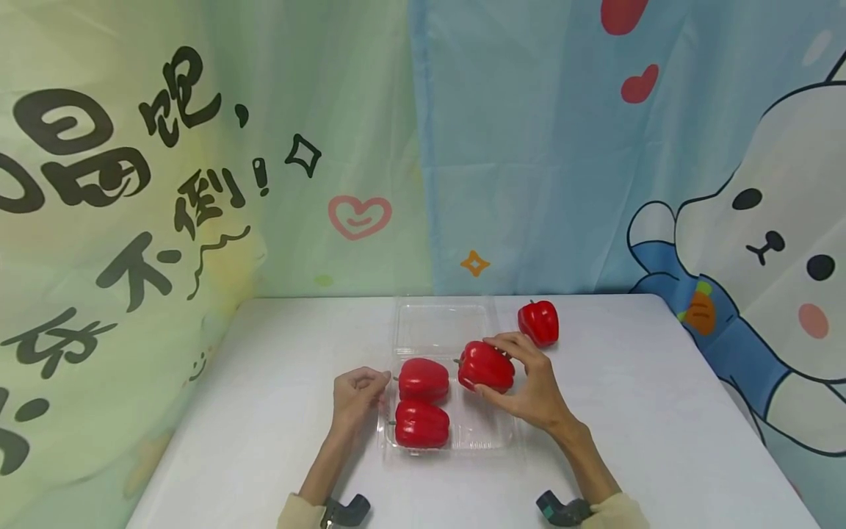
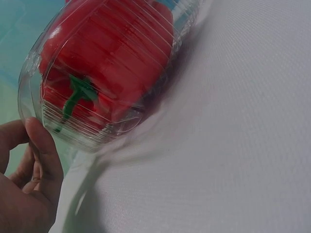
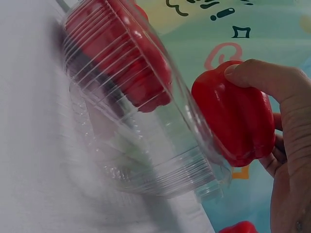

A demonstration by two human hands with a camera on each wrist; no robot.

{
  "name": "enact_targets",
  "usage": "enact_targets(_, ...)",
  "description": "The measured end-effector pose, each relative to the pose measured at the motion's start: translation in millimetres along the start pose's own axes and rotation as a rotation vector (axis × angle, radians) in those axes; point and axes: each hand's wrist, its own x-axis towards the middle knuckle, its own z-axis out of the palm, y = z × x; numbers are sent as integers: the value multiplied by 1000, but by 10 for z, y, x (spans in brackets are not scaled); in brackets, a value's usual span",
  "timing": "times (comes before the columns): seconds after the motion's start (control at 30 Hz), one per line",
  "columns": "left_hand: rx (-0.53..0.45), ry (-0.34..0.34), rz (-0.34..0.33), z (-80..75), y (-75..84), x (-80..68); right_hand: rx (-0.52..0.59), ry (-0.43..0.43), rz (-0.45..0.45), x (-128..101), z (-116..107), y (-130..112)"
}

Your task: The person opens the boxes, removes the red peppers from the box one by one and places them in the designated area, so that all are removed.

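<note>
Your right hand (image 1: pixel 529 389) has its grip clamped on a red pepper (image 1: pixel 485 365) held over the clear tray (image 1: pixel 489 433), beside 2 peppers (image 1: pixel 423 378) already inside. Your left hand (image 1: pixel 357 397), fingers loosely curled, touches the tray's left edge on the surface (image 1: pixel 661 441).

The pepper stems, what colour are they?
Green: the stem on a red pepper in the clear tray shows best in the left wrist view.

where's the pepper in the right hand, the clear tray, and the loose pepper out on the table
pepper in the right hand (image 1: pixel 485 366), head view, on its red side between thumb and fingers
clear tray (image 1: pixel 492 433), head view, on its bare bottom, right part
loose pepper (image 1: pixel 538 322), head view, on its red body
</note>
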Motion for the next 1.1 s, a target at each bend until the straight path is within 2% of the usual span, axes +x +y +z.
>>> enact_targets(0.4, -23, 0, -10, -2, 7, 9, 10, -9, -3, 26, -2, -35)
enact_targets(1.1, 32, 11, -2, -2, 1, -4, -15, -3, 4, 11, -32, -42)
